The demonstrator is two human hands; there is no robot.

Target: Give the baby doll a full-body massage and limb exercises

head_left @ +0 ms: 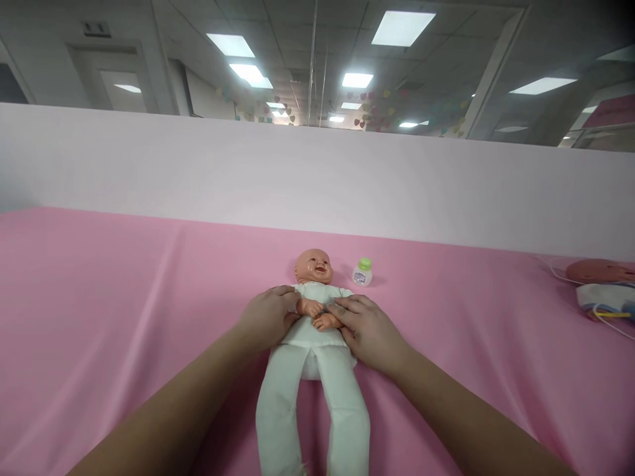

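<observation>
A baby doll (312,357) in white clothes lies on its back on a pink cloth (99,297), head away from me. My left hand (268,317) rests on the doll's right side at the chest, fingers curled round its arm and clothing. My right hand (370,330) lies on the doll's other side, fingers bent at the doll's small hands over its belly. Whether either hand truly grips the cloth is hard to see. A small white bottle with a green cap (362,272) stands just right of the doll's head.
A pale partition wall (317,178) rises behind the pink surface. At the far right lie a second doll's head (598,270), a white bundle (602,297) and thin cords. Ceiling lights and heart decorations show above the wall.
</observation>
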